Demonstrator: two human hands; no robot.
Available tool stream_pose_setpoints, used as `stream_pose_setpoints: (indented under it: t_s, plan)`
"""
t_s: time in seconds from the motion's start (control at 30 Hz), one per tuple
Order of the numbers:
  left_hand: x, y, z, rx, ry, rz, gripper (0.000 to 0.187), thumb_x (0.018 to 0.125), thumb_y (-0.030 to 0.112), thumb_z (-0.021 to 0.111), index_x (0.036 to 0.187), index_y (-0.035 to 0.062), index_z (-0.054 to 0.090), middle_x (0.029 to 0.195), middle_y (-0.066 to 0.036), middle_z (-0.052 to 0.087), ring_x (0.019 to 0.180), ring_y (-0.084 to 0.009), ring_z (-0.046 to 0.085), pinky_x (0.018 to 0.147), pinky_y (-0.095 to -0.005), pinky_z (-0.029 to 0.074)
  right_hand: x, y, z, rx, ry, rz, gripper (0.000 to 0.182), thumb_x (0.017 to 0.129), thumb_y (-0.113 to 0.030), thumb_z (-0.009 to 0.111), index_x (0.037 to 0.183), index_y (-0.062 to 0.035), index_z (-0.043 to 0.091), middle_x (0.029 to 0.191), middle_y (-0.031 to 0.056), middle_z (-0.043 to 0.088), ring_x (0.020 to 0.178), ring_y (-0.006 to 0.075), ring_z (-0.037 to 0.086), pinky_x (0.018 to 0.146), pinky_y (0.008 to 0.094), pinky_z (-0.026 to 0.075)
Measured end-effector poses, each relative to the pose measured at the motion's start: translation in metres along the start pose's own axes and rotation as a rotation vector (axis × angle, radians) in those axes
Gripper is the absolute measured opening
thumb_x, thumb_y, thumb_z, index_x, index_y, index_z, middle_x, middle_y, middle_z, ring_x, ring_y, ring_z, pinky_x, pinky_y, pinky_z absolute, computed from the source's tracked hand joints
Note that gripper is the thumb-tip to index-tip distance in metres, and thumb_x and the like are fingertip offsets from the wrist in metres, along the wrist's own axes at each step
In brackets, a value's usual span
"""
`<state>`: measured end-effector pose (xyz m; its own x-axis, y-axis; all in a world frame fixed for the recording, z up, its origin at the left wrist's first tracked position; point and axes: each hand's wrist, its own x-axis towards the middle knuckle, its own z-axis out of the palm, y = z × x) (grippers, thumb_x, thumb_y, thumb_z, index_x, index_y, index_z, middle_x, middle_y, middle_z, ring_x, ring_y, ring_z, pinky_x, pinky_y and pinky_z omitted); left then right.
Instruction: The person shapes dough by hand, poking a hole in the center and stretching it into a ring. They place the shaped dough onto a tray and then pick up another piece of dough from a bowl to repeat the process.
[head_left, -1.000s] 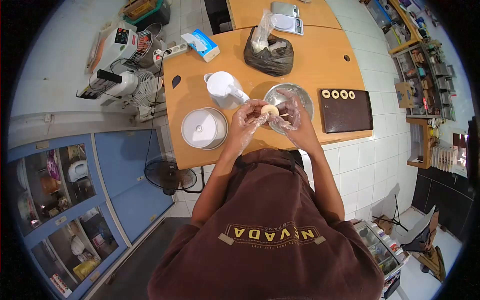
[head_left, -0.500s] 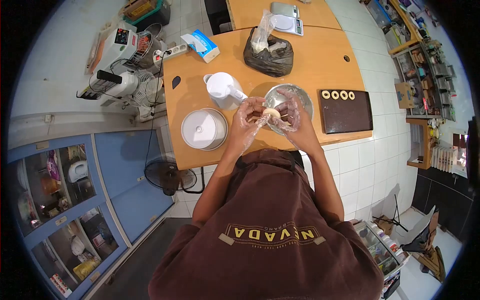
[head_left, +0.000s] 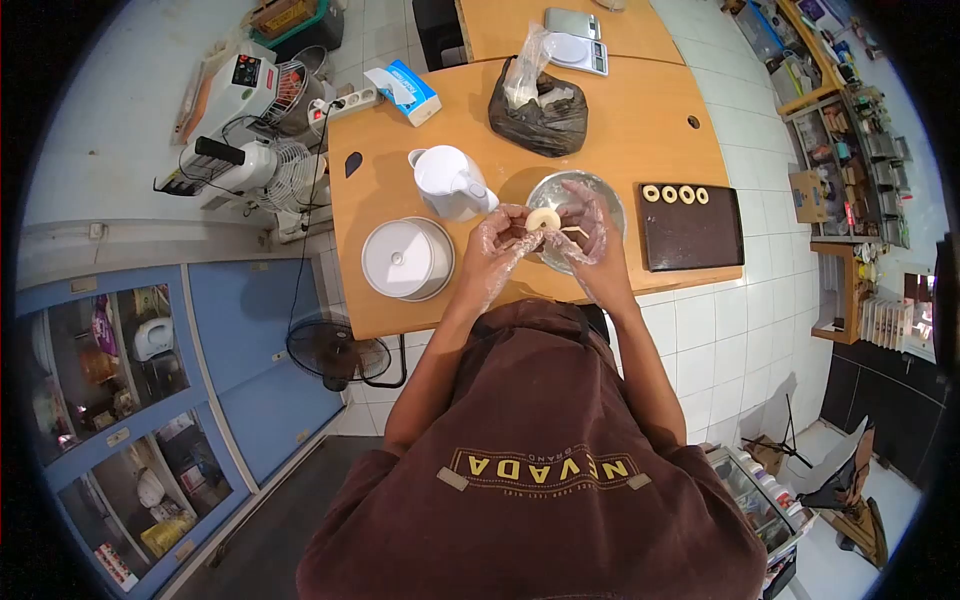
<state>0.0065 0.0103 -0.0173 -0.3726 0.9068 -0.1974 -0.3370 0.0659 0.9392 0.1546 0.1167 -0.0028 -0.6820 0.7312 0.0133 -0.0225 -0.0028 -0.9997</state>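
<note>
A pale dough ring (head_left: 541,214) is held up between my two hands, its hole facing me. My left hand (head_left: 496,248) pinches the ring's left side, with white flour or dough stuck to the fingers. My right hand (head_left: 600,240), just as floury, has its fingertips closed on the right side. A short, thin, pale stick (head_left: 575,231) shows between the right fingers. Beneath the hands stands a metal mixing bowl (head_left: 612,190), partly hidden by my right hand.
A dark baking tray (head_left: 695,230) at the right holds several dough rings (head_left: 668,194). A white jug (head_left: 445,180) and a white lidded container (head_left: 400,258) stand at the left. Farther back are a black plastic bag (head_left: 540,122), a tissue box (head_left: 412,100) and a scale (head_left: 580,52).
The dough ring has turned so its hole now faces the camera. My fingers have shifted around it, and the stick in the right hand shows more clearly.
</note>
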Motion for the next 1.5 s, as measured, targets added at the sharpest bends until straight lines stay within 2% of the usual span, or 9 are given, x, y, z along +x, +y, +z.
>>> stream_pose_setpoints:
  t_s: [0.17, 0.47, 0.57, 0.67, 0.77, 0.87, 0.97, 1.27, 1.5]
  plan:
    - [-0.005, 0.009, 0.003, -0.162, -0.006, 0.008, 0.035, 0.098, 0.009, 0.070, 0.130, -0.0011, 0.059, 0.116, -0.011, 0.069, 0.104, -0.0169, 0.070, 0.092, -0.0323, 0.060, -0.002, -0.004, 0.000, 0.038, -0.021, 0.058, 0.066, 0.093, 0.000, 0.075, 0.152, -0.0066, 0.045, 0.110, 0.0086, 0.063, 0.102, 0.0155, 0.067, 0.090, 0.0311, 0.057]
    - [-0.006, 0.010, 0.007, -0.034, 0.032, 0.003, 0.034, 0.098, 0.010, 0.070, 0.129, -0.0014, 0.061, 0.117, -0.009, 0.069, 0.103, -0.0156, 0.068, 0.086, -0.0315, 0.058, 0.007, -0.011, -0.010, 0.051, -0.100, 0.082, 0.070, 0.092, -0.001, 0.075, 0.154, -0.0084, 0.042, 0.105, 0.0051, 0.062, 0.096, 0.0124, 0.064, 0.088, 0.0293, 0.054]
    - [-0.004, 0.000, 0.005, 0.087, 0.002, 0.032, 0.033, 0.098, 0.011, 0.072, 0.128, -0.0013, 0.061, 0.116, -0.009, 0.067, 0.100, -0.0144, 0.066, 0.081, -0.0299, 0.060, 0.010, -0.014, -0.012, 0.067, -0.099, 0.076, 0.071, 0.092, 0.001, 0.074, 0.155, -0.0087, 0.042, 0.107, 0.0048, 0.061, 0.097, 0.0126, 0.064, 0.088, 0.0297, 0.054]
    - [-0.003, -0.005, 0.008, 0.009, 0.025, 0.047, 0.033, 0.097, 0.009, 0.072, 0.128, -0.0010, 0.062, 0.117, -0.009, 0.066, 0.101, -0.0143, 0.065, 0.081, -0.0298, 0.059, 0.009, -0.010, -0.017, 0.107, -0.141, 0.098, 0.071, 0.092, 0.003, 0.074, 0.154, -0.0037, 0.041, 0.112, 0.0059, 0.059, 0.106, 0.0135, 0.064, 0.096, 0.0295, 0.053]
    - [0.001, -0.001, 0.016, -0.039, 0.070, 0.011, 0.035, 0.096, 0.007, 0.072, 0.127, -0.0025, 0.062, 0.119, -0.008, 0.065, 0.104, -0.0139, 0.064, 0.084, -0.0295, 0.058, 0.012, -0.014, -0.027, 0.107, -0.225, 0.119, 0.071, 0.092, 0.004, 0.073, 0.154, -0.0033, 0.040, 0.113, 0.0067, 0.059, 0.108, 0.0140, 0.063, 0.096, 0.0296, 0.053]
    - [0.008, -0.010, 0.026, -0.173, 0.055, 0.031, 0.038, 0.095, 0.007, 0.073, 0.129, -0.0039, 0.061, 0.118, -0.008, 0.065, 0.104, -0.0134, 0.064, 0.089, -0.0291, 0.056, 0.020, -0.013, -0.040, 0.094, -0.181, 0.075, 0.072, 0.090, 0.004, 0.074, 0.154, -0.0065, 0.042, 0.113, 0.0070, 0.059, 0.102, 0.0134, 0.064, 0.090, 0.0283, 0.053]
    - [0.011, -0.012, 0.037, -0.127, 0.082, 0.014, 0.038, 0.096, 0.015, 0.074, 0.128, -0.0029, 0.063, 0.115, -0.009, 0.071, 0.102, -0.0154, 0.067, 0.088, -0.0324, 0.055, 0.026, -0.019, -0.048, 0.138, -0.122, 0.050, 0.069, 0.092, 0.001, 0.075, 0.153, -0.0051, 0.043, 0.114, 0.0076, 0.060, 0.103, 0.0136, 0.064, 0.092, 0.0286, 0.054]
    - [0.023, -0.009, 0.062, -0.131, 0.055, -0.060, 0.039, 0.094, 0.015, 0.077, 0.127, -0.0019, 0.064, 0.116, -0.009, 0.071, 0.105, -0.0152, 0.068, 0.091, -0.0324, 0.056, 0.031, -0.020, -0.071, 0.145, -0.138, 0.098, 0.060, 0.096, 0.002, 0.071, 0.150, 0.0002, 0.045, 0.115, 0.0066, 0.062, 0.107, 0.0133, 0.064, 0.096, 0.0287, 0.053]
    - [0.033, -0.009, 0.083, -0.316, 0.013, -0.109, 0.028, 0.100, 0.015, 0.070, 0.123, -0.0012, 0.064, 0.117, -0.010, 0.070, 0.102, -0.0166, 0.070, 0.091, -0.0342, 0.060, 0.034, -0.028, -0.099, 0.167, -0.190, 0.159, 0.058, 0.095, 0.001, 0.074, 0.148, -0.0006, 0.049, 0.109, 0.0025, 0.061, 0.105, 0.0109, 0.062, 0.096, 0.0273, 0.051]
